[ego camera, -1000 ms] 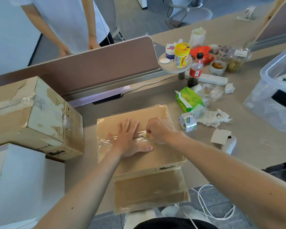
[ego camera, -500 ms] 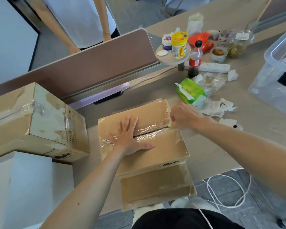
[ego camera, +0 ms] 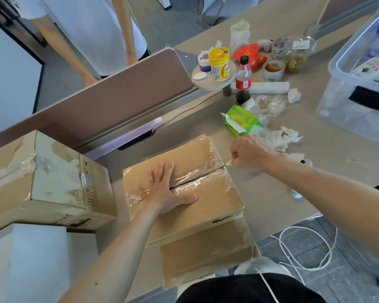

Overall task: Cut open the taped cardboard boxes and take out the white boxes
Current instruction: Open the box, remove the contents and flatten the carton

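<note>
Your right grip [ego camera: 247, 153], clenched round small green cutter [ego camera: 228, 164], has run from mid-seam to right edge of brown taped cardboard box [ego camera: 206, 206] on beige surface [ego camera: 267, 200]; left grip [ego camera: 164, 193], fingers spread flat, pins lid. Right half likely slit.

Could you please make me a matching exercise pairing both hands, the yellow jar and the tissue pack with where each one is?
1 left hand
2 right hand
3 yellow jar
4 tissue pack

a on the round shelf
b gripping a cutter at the box's right edge
c flat on the box top
d on the desk beside crumpled paper

Pairs: 1-c, 2-b, 3-a, 4-d.
</note>
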